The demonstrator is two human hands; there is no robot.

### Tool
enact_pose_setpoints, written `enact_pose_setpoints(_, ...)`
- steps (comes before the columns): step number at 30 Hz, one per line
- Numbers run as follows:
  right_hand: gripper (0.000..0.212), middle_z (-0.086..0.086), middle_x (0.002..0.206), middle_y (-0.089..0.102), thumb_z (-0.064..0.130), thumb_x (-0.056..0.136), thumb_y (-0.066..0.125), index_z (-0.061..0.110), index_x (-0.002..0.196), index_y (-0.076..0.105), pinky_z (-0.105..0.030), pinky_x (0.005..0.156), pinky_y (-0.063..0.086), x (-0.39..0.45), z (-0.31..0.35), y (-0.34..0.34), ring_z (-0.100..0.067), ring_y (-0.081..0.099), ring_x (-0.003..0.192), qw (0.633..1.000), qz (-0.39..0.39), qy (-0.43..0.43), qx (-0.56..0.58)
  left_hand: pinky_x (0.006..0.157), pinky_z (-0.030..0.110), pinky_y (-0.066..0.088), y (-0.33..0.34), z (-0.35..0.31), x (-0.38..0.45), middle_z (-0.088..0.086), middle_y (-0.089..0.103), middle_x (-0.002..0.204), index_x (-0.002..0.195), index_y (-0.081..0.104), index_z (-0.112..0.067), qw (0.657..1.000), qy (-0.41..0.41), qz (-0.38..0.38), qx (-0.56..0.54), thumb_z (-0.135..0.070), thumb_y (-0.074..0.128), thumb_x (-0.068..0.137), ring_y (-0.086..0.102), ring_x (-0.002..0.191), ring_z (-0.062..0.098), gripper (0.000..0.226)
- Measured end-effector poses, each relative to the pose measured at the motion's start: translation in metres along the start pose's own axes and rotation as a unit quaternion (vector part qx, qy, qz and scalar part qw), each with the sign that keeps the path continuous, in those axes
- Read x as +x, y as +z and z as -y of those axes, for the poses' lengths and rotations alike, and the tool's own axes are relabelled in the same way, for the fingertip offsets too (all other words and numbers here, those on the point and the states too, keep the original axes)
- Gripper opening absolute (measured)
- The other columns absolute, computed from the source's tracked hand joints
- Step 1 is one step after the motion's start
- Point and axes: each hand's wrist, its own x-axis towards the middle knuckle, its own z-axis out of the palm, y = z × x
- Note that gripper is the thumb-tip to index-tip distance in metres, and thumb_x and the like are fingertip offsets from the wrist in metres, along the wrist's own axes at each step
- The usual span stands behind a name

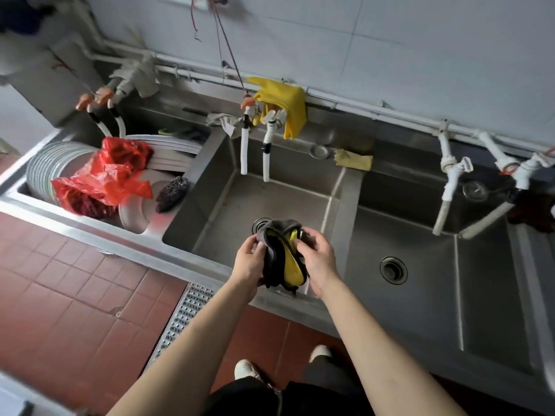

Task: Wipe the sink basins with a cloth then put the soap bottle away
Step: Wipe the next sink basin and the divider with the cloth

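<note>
A grey cloth with a yellow inner side point(280, 253) hangs bunched between both my hands above the front rim of the middle sink basin point(270, 199). My left hand point(249, 261) grips its left edge. My right hand point(315, 259) pinches the right edge, with the fingers curled into the folds. The cloth partly hides the middle basin's drain point(259, 224). To the right lies the right basin point(420, 280), with an open drain point(393, 270). No soap bottle shows in this view.
The left basin holds stacked white plates point(60, 166), a red plastic bag point(105, 175) and a steel scourer point(172, 193). White taps point(255, 145) hang over the middle basin, more taps point(450, 187) over the right. Yellow gloves point(285, 103) drape on the back ledge. A floor grate point(186, 313) runs by my feet.
</note>
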Motion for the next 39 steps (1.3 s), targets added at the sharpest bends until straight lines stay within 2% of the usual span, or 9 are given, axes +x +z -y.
enact_pose_setpoints(8,0.072,0.004,0.133,0.062,0.007,0.089,0.076,0.029,0.151,0.047,-0.04,0.105,0.055,0.048,0.012,0.043,-0.016,0.062,0.121,0.999,0.035,0.023,-0.011,0.076,0.065,0.058,-0.034,-0.026,0.045,0.016,0.073,0.105,0.11,0.066,-0.02,0.997,-0.049,-0.046,-0.041,-0.043,0.046,0.099,0.072,0.098,0.037,0.032)
enact_pose_setpoints(13,0.057,0.012,0.114,0.076,0.029,0.074,0.076,0.044,0.128,0.063,-0.047,0.104,0.055,0.084,0.014,0.068,-0.014,0.07,0.112,0.992,0.09,0.036,-0.086,0.086,0.06,0.059,-0.046,-0.037,0.079,0.008,0.075,0.106,0.111,0.068,-0.025,0.994,-0.021,-0.097,-0.054,-0.033,0.05,0.1,0.073,0.1,0.029,0.023)
enact_pose_setpoints(16,0.04,0.009,0.109,0.075,0.016,0.086,0.07,0.042,0.115,0.064,-0.036,0.097,0.058,0.094,0.016,0.079,-0.014,0.07,0.109,0.99,0.099,0.019,-0.1,0.088,0.053,0.06,-0.048,-0.04,0.093,0.009,0.076,0.104,0.119,0.067,-0.021,0.991,-0.006,-0.112,-0.078,-0.012,0.049,0.101,0.074,0.097,0.028,0.027)
enact_pose_setpoints(18,0.036,0.006,0.112,0.073,0.014,0.091,0.069,0.037,0.118,0.063,-0.03,0.093,0.057,0.101,0.013,0.085,-0.016,0.069,0.111,0.99,0.104,0.01,-0.09,0.078,0.051,0.062,-0.049,-0.041,0.1,0.011,0.077,0.097,0.124,0.065,-0.021,0.991,-0.006,-0.108,-0.08,-0.006,0.05,0.099,0.075,0.087,0.033,0.032)
enact_pose_setpoints(20,0.037,0.009,0.118,0.073,0.031,0.089,0.075,0.038,0.123,0.063,-0.035,0.099,0.057,0.104,0.011,0.09,-0.013,0.068,0.115,0.989,0.124,0.008,-0.082,0.059,0.042,0.058,-0.053,-0.043,0.107,0.014,0.077,0.098,0.126,0.063,-0.023,0.993,-0.007,-0.096,-0.075,-0.008,0.055,0.099,0.072,0.077,0.032,0.032)
enact_pose_setpoints(22,0.057,0.012,0.126,0.07,0.054,0.079,0.083,0.041,0.13,0.06,-0.04,0.106,0.054,0.108,0.009,0.098,-0.011,0.065,0.12,0.986,0.144,0.016,-0.086,0.052,0.033,0.054,-0.06,-0.044,0.114,0.014,0.075,0.104,0.126,0.061,-0.025,0.993,-0.011,-0.096,-0.071,-0.014,0.06,0.099,0.072,0.077,0.027,0.029)
enact_pose_setpoints(27,0.097,0.011,0.142,0.061,0.069,0.061,0.09,0.038,0.144,0.05,-0.043,0.116,0.044,0.12,-0.001,0.126,-0.012,0.056,0.133,0.982,0.144,0.02,-0.119,0.075,0.057,0.062,-0.085,-0.052,0.141,0.012,0.065,0.114,0.124,0.057,-0.023,0.993,-0.043,-0.099,-0.055,-0.021,0.076,0.09,0.071,0.1,0.032,0.039)
enact_pose_setpoints(31,0.087,0.011,0.139,0.062,0.057,0.069,0.09,0.036,0.143,0.05,-0.038,0.112,0.046,0.129,-0.007,0.157,-0.01,0.056,0.13,0.984,0.106,0.028,-0.14,0.072,0.054,0.063,-0.109,-0.064,0.165,0.011,0.07,0.099,0.114,0.061,-0.015,0.996,-0.053,-0.053,-0.056,-0.014,0.074,0.091,0.073,0.086,0.025,0.027)
enact_pose_setpoints(39,0.063,0.01,0.127,0.069,0.042,0.073,0.082,0.035,0.132,0.06,-0.043,0.108,0.052,0.16,-0.045,0.221,-0.011,0.064,0.12,0.99,-0.016,0.056,-0.129,0.074,0.055,0.062,-0.166,-0.071,0.218,0.02,0.065,0.108,0.122,0.064,-0.016,0.998,-0.058,0.028,0.013,-0.01,0.064,0.097,0.071,0.102,0.029,0.025)
